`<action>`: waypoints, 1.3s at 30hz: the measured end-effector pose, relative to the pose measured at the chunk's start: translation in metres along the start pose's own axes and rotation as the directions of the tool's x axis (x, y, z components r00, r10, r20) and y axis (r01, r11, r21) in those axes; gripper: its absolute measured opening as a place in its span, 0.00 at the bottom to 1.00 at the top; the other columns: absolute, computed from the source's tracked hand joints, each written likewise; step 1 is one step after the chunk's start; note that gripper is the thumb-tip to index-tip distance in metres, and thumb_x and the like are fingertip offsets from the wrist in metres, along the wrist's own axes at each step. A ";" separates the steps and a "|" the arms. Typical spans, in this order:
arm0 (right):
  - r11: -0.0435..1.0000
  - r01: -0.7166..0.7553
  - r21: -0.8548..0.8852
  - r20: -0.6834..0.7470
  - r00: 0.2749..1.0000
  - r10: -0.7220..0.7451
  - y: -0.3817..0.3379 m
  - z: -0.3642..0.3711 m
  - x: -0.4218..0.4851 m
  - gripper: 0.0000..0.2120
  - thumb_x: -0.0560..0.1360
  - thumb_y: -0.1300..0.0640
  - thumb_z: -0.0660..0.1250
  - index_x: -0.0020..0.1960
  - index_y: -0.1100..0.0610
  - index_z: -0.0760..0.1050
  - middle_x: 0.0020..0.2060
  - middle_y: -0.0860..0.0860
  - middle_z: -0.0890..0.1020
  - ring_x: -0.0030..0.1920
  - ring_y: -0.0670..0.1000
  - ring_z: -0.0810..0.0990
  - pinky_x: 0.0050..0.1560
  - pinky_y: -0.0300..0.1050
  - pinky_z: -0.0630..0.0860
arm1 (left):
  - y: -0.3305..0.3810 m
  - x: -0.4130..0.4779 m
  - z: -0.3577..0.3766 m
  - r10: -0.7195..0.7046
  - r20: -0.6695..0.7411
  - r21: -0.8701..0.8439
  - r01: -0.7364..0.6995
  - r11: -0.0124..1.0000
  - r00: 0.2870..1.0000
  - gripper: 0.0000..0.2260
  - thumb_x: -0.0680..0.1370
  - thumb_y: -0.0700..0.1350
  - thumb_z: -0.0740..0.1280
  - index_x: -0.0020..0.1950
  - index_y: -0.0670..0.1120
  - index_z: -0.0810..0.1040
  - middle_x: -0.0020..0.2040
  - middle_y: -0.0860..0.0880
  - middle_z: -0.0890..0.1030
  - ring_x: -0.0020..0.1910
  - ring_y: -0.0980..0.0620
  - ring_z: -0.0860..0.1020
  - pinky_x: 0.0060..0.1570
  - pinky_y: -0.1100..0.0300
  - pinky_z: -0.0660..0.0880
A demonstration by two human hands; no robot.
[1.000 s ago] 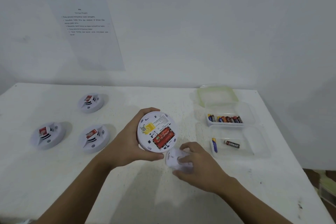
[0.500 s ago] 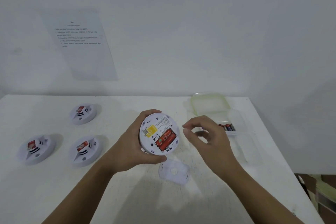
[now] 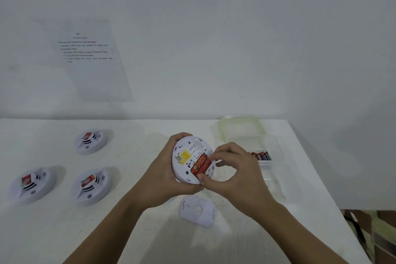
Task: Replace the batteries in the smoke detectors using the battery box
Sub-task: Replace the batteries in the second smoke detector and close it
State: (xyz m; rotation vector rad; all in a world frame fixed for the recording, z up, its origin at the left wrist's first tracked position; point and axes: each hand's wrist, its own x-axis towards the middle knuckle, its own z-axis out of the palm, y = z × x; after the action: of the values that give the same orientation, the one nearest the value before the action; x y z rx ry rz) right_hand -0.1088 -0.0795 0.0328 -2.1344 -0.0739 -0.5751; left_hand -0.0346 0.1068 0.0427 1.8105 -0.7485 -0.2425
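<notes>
Red cylindrical batteries [image 3: 200,166] in the round white plastic smoke detector [image 3: 188,148] are now pinched by the right hand [image 3: 237,169], which hovered free a moment ago. The left hand [image 3: 162,176] grips the detector. I think the removal begins. Just behind the right hand waits the clear plastic battery box [image 3: 276,148].

Two arms in shot, and both bare. The left forearm [image 3: 111,227] fills the lower left of the frame, uncovered from the bottom edge right up to the wrist, slim and smooth. The left hand [image 3: 159,178], just left of centre, is bare too, with rounded knuckles. Over in the lower right, the right forearm [image 3: 300,233] is likewise uncovered along its whole visible length. The right hand [image 3: 240,178], right of centre, shows bare, slender fingers [image 3: 227,150]. Finer detail is lost in the soft picture.
</notes>
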 end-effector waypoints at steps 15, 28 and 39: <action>0.975 0.108 -0.196 0.074 0.993 -0.095 0.005 -0.002 0.004 0.14 0.63 0.45 0.75 0.43 0.54 0.85 0.38 0.45 0.81 0.38 0.44 0.80 0.37 0.41 0.79 | 0.000 0.015 0.002 -0.020 0.125 0.094 0.008 0.996 0.992 0.39 0.64 0.34 0.81 0.69 0.48 0.66 0.60 0.53 0.77 0.61 0.49 0.78 0.56 0.50 0.81; 0.930 -0.289 0.226 0.049 0.957 0.285 0.021 0.006 0.006 0.14 0.63 0.49 0.81 0.43 0.53 0.82 0.41 0.47 0.86 0.46 0.47 0.86 0.50 0.49 0.84 | -0.006 0.018 0.008 -0.016 0.059 0.138 0.008 0.990 0.998 0.39 0.63 0.38 0.83 0.67 0.53 0.67 0.56 0.60 0.77 0.58 0.56 0.79 0.53 0.59 0.81; 0.882 -0.323 0.343 0.071 0.945 0.319 0.023 -0.001 0.013 0.13 0.68 0.60 0.81 0.50 0.53 0.81 0.40 0.51 0.83 0.47 0.50 0.86 0.53 0.49 0.84 | -0.004 0.019 0.012 0.003 -0.003 0.095 -0.003 0.996 1.000 0.39 0.63 0.37 0.83 0.68 0.52 0.67 0.56 0.57 0.78 0.57 0.50 0.79 0.49 0.52 0.82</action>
State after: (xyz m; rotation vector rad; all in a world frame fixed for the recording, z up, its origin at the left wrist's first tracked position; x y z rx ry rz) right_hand -0.0916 -0.0958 0.0209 -1.7503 0.1596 -0.3229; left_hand -0.0241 0.0863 0.0379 1.8986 -0.7717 -0.2054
